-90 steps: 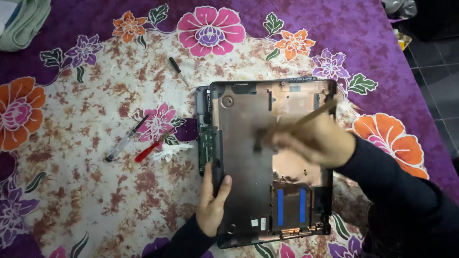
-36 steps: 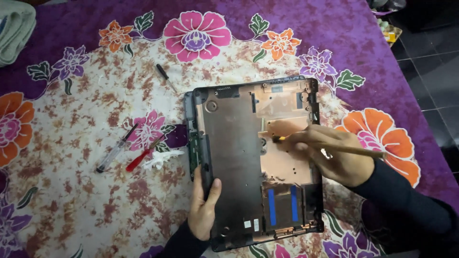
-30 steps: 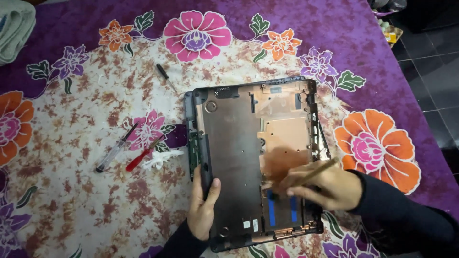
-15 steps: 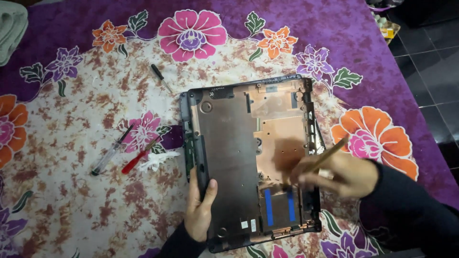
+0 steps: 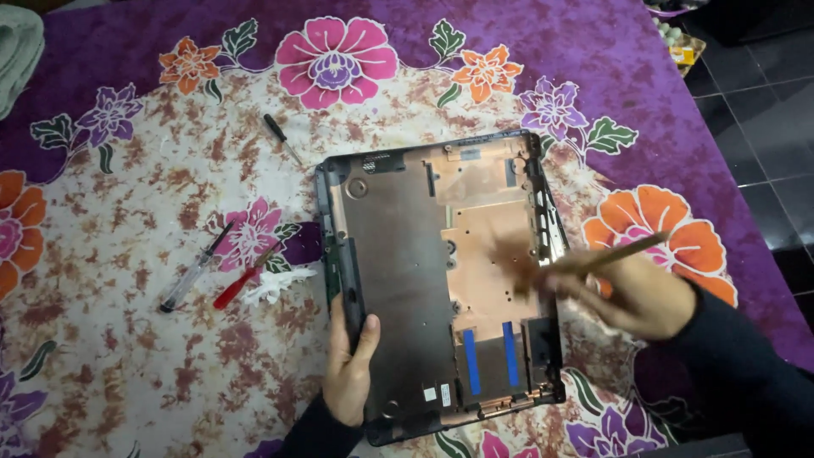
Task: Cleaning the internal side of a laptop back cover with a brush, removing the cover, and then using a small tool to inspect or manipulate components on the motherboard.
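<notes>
Item: laptop bottom shell, inside up on floral cloth. My left hand clamps its left edge; my right hand grips a brush, which has swept up toward the copper panel.

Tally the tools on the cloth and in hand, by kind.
Screwdrivers: 3, black-handled, clear-handled, red-handled
Brushes: 1, the brush in the right hand
Total: 4

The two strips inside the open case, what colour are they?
Blue strips, seen in the head view.
</notes>
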